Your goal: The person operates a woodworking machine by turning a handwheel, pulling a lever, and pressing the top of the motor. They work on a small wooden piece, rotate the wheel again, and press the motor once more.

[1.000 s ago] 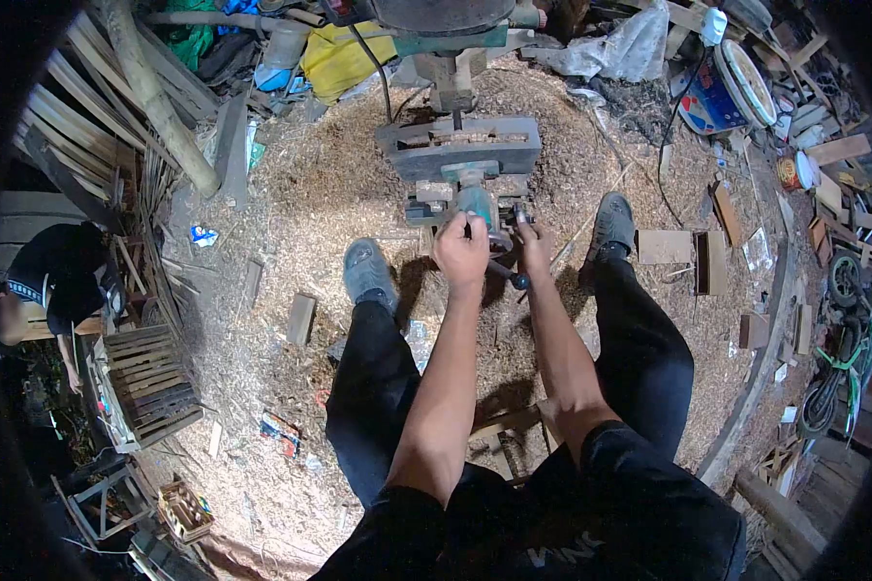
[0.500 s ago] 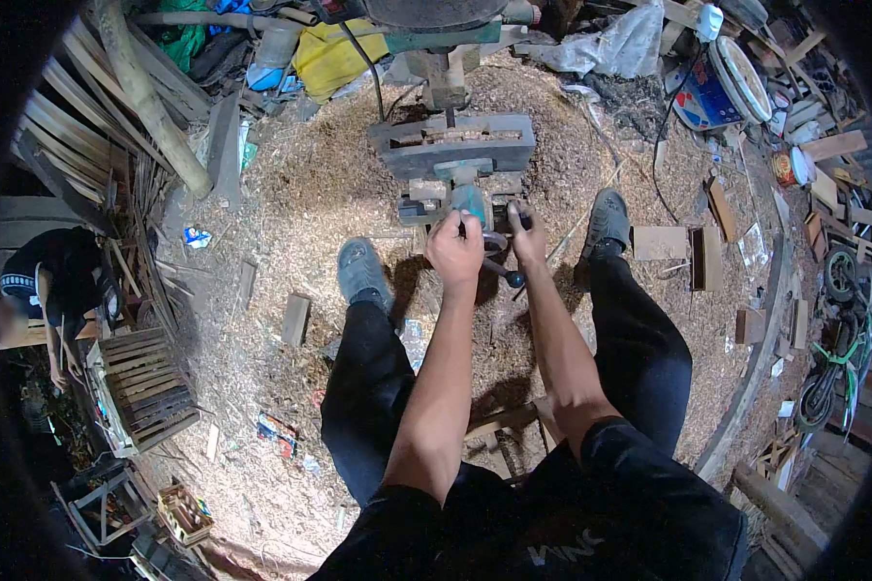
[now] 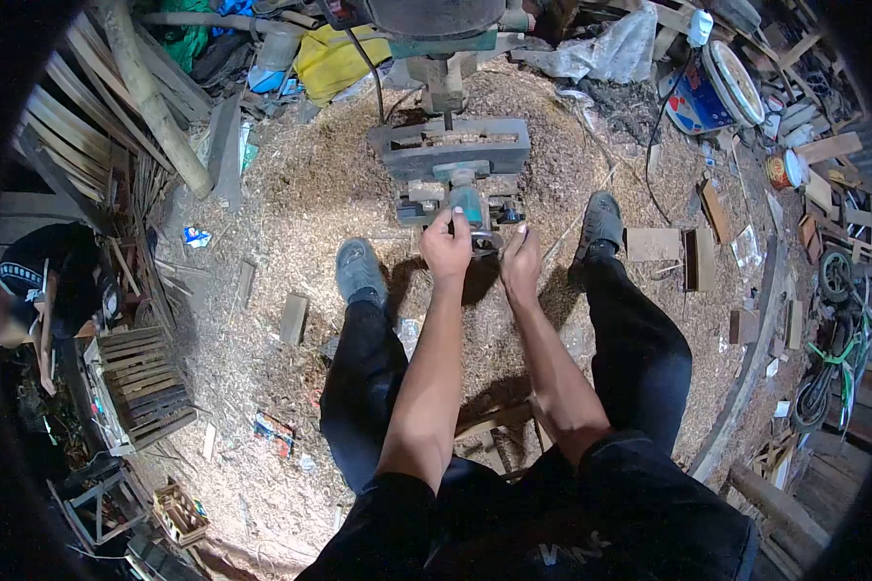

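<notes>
A machine vise with a green slide (image 3: 466, 203) stands in front of me, with a dark handwheel (image 3: 485, 241) at its near end. My left hand (image 3: 446, 250) is closed at the wheel's left side, its thumb and fingertips up against the slide. On the other side, my right hand (image 3: 521, 263) is curled at the wheel's right edge; the part inside its fingers is mostly hidden. A black knob (image 3: 512, 211) shows just beyond that hand. Farther off, a long grey slotted block (image 3: 454, 147) lies across the vise, beneath the machine's upright tool (image 3: 448, 118).
Wood shavings (image 3: 291, 184) cover the floor around my feet. Wood offcuts (image 3: 653, 244) lie to the right, near a bucket (image 3: 717, 87) and a bicycle (image 3: 828, 358). At left, a person (image 3: 53, 276) bends beside a slatted crate (image 3: 145, 387). A cable (image 3: 661, 126) trails at upper right.
My right hand has moved toward me, down from the black knob. The ball-ended handle seen below the wheel is out of sight now. The person at left has shifted posture.
</notes>
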A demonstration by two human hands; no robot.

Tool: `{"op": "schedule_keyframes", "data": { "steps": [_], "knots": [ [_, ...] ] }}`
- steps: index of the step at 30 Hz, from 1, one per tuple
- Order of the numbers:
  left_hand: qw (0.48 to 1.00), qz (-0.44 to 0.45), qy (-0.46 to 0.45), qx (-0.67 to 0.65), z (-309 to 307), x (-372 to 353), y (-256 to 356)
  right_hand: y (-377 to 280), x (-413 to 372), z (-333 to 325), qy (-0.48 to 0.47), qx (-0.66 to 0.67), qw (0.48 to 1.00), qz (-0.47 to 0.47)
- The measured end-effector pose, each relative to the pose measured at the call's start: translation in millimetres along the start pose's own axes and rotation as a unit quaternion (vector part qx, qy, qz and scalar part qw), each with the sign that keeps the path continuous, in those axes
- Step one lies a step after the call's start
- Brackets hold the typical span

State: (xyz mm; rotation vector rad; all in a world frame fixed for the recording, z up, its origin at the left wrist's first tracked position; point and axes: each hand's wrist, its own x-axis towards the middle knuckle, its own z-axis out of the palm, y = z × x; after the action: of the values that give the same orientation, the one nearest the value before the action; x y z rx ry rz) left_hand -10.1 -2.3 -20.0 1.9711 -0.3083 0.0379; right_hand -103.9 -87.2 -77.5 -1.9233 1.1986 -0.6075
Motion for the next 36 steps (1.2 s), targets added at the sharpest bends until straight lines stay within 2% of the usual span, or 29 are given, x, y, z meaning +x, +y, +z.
{"op": "schedule_keyframes", "data": {
  "steps": [2, 4, 5, 8, 9, 10, 11, 12, 14, 16, 17, 18, 20, 21, 24, 27, 30, 31, 34, 35, 36],
  "knots": [
    [0.992, -0.065, -0.044, -0.098, -1.1, -3.6, 6.4, 33.9, 6.5, 3.1, 0.045, -0.029, 0.998, -0.011],
    [0.991, -0.009, 0.002, -0.135, 20.2, -8.3, -24.3, 89.2, 13.1, 9.8, 0.061, -0.016, 0.998, 0.010],
    [0.980, -0.037, 0.009, -0.196, 27.9, -13.0, -30.1, 101.3, 10.2, 10.0, 0.049, -0.053, 0.997, 0.036],
    [0.956, -0.112, 0.063, -0.265, 33.1, -25.8, -15.7, 125.6, -2.1, 13.8, -0.009, -0.128, 0.987, 0.094],
    [0.958, -0.067, 0.091, -0.265, 42.3, -25.3, -24.0, 128.2, -9.8, 13.7, -0.040, -0.129, 0.986, 0.103],
    [0.958, -0.062, 0.080, -0.270, 41.9, -22.5, -20.5, 121.8, -16.5, 12.4, -0.071, -0.129, 0.982, 0.115],
    [0.958, -0.060, 0.068, -0.272, 37.8, -23.2, -17.7, 115.3, -26.6, 10.7, -0.049, -0.046, 0.996, 0.051],
    [0.958, -0.058, 0.057, -0.275, 34.6, -27.1, -19.1, 119.1, -31.7, 18.3, -0.042, -0.083, 0.992, 0.083],
    [0.957, -0.074, 0.043, -0.276, 36.1, -26.6, -26.6, 123.1, -48.4, 25.0, 0.016, -0.067, 0.998, 0.011],
    [0.953, -0.082, 0.030, -0.291, 34.6, -24.5, -24.9, 132.8, -47.9, 30.5, 0.028, -0.012, 0.999, 0.035],
    [0.958, -0.091, 0.017, -0.272, 33.7, -26.0, -25.3, 139.6, -49.4, 32.1, 0.031, 0.014, 0.998, 0.048],
    [0.962, -0.101, 0.004, -0.254, 31.4, -26.9, -19.2, 155.6, -47.6, 39.9, -0.006, 0.026, 0.994, 0.110],
    [0.966, -0.106, -0.007, -0.237, 31.3, -28.4, -14.5, 210.4, -32.2, 71.4, -0.079, 0.051, 0.969, 0.228],
    [0.966, -0.100, -0.005, -0.238, 32.4, -27.4, -13.4, 247.8, -22.1, 92.1, -0.081, 0.099, 0.956, 0.263],
    [0.967, -0.089, -0.017, -0.238, 32.4, -27.6, -9.2, 214.1, -16.1, 76.2, -0.076, -0.082, 0.961, 0.252],
    [0.970, -0.094, -0.039, -0.220, 32.4, -27.1, -21.0, 161.5, -26.7, 60.1, -0.113, -0.169, 0.967, 0.152],
    [0.976, -0.085, -0.040, -0.198, 33.4, -25.8, -24.5, 151.3, -33.0, 72.0, -0.104, -0.205, 0.957, 0.175],
    [0.978, -0.075, -0.025, -0.191, 34.6, -26.3, -23.4, 151.3, -23.6, 70.5, -0.147, -0.182, 0.945, 0.227],
    [0.973, -0.081, -0.031, -0.213, 33.6, -26.2, -21.3, 175.3, -9.4, 77.8, -0.140, -0.159, 0.921, 0.328],
    [0.973, -0.083, -0.041, -0.210, 32.4, -26.6, -20.9, 222.7, -12.6, 103.8, -0.077, -0.078, 0.925, 0.363],
    [0.973, -0.084, -0.049, -0.207, 31.7, -25.1, -21.3, 216.6, -14.0, 98.3, -0.069, -0.076, 0.931, 0.351]
  ]
}}
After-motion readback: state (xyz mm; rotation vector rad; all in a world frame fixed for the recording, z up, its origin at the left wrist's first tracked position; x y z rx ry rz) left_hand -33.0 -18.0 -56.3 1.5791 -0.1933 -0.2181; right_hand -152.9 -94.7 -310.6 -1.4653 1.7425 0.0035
